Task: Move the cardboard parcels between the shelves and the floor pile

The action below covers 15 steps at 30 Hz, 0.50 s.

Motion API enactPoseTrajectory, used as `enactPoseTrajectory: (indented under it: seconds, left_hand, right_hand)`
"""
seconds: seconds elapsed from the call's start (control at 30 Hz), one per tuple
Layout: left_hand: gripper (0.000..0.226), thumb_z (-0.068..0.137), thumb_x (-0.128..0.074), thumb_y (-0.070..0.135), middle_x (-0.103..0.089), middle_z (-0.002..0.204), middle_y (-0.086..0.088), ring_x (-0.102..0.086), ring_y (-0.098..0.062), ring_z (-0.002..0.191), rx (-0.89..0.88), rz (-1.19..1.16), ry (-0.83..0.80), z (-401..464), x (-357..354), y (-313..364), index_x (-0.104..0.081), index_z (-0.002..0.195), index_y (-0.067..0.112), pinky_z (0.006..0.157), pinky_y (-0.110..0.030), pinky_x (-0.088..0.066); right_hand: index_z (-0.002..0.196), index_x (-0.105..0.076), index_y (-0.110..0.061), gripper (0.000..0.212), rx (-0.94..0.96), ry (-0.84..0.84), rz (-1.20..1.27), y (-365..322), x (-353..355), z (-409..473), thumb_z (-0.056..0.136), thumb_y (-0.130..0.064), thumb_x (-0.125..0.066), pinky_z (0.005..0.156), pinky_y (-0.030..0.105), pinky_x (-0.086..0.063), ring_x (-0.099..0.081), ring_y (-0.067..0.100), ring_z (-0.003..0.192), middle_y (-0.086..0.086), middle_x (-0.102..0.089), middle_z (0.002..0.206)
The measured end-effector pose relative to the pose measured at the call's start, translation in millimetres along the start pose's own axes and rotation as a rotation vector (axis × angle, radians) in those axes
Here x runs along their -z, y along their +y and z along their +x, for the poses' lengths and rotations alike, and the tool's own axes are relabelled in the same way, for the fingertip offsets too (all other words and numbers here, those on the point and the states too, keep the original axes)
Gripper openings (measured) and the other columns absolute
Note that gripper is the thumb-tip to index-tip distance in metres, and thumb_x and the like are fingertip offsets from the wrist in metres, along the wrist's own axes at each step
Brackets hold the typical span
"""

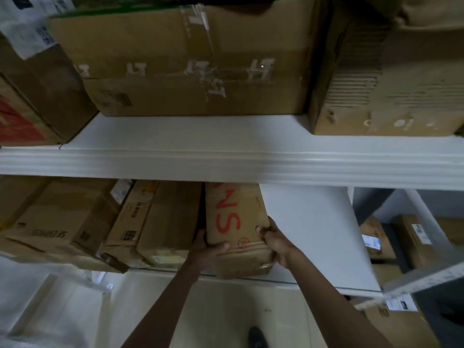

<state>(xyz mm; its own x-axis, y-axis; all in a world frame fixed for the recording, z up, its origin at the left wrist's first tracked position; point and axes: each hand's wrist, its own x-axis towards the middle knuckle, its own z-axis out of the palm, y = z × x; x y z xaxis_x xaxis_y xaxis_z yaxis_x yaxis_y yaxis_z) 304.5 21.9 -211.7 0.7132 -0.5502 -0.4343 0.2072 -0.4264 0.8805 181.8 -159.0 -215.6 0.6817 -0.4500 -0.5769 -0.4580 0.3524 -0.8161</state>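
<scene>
Brown cardboard parcel with red lettering [237,227] is gripped by left hand [208,249] and right hand [275,241] on lower white shelf [308,234]; flat cardboard box [160,222] touching its left.

Dim, flat indoor light; soft motion blur throughout; wide-angle bending at edges; faint sheen along white shelf edge [226,162]

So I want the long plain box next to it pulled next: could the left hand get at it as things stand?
Probably not yet: the left hand is gripping the red-lettered parcel. Once freed, the long plain box sits right beside it, its front end unblocked.
</scene>
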Motion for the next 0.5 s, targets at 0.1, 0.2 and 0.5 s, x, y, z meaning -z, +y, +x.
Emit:
enactPoseTrajectory:
  seconds: [0.1, 0.2, 0.5]
  left_hand:
    - [0.101, 0.078, -0.084, 0.008, -0.051, 0.142, 0.001, -0.048, -0.020, 0.132, -0.078, 0.081, -0.003, -22.4, -16.9, -6.5, -0.023, 0.157, 0.023, 0.112, -0.041, -0.041]
    - [0.092, 0.081, -0.081, 0.018, -0.047, 0.143, 0.003, -0.045, -0.018, 0.133, -0.188, 0.249, -0.018, -38.0, -38.1, -8.4, -0.023, 0.150, 0.034, 0.105, -0.026, -0.038]
    - [0.122, 0.064, -0.061, 0.086, -0.011, 0.159, -0.015, -0.027, -0.039, 0.144, -0.115, 0.840, -0.057, -52.8, -76.2, 8.4, -0.008, 0.157, 0.028, 0.114, -0.050, -0.029]
  right_hand:
    - [0.130, -0.047, -0.042, 0.029, -0.005, 0.061, 0.000, 19.0, 11.0, -32.2, 0.109, -0.024, -0.039, 0.056, 0.028, -0.057, -0.068, 0.017, 0.100, -0.005, -0.068, 0.118]
    - [0.128, -0.050, -0.044, 0.034, 0.025, 0.200, -0.007, 37.8, 23.7, -56.5, 0.107, -0.020, -0.040, 0.058, 0.028, -0.054, -0.067, 0.013, 0.095, -0.011, -0.070, 0.111]
    - [0.124, -0.059, -0.045, 0.025, -0.014, 0.300, 0.099, 48.9, 36.9, -99.4, 0.103, -0.051, -0.047, 0.065, 0.038, -0.055, -0.060, 0.011, 0.103, -0.019, -0.064, 0.114]
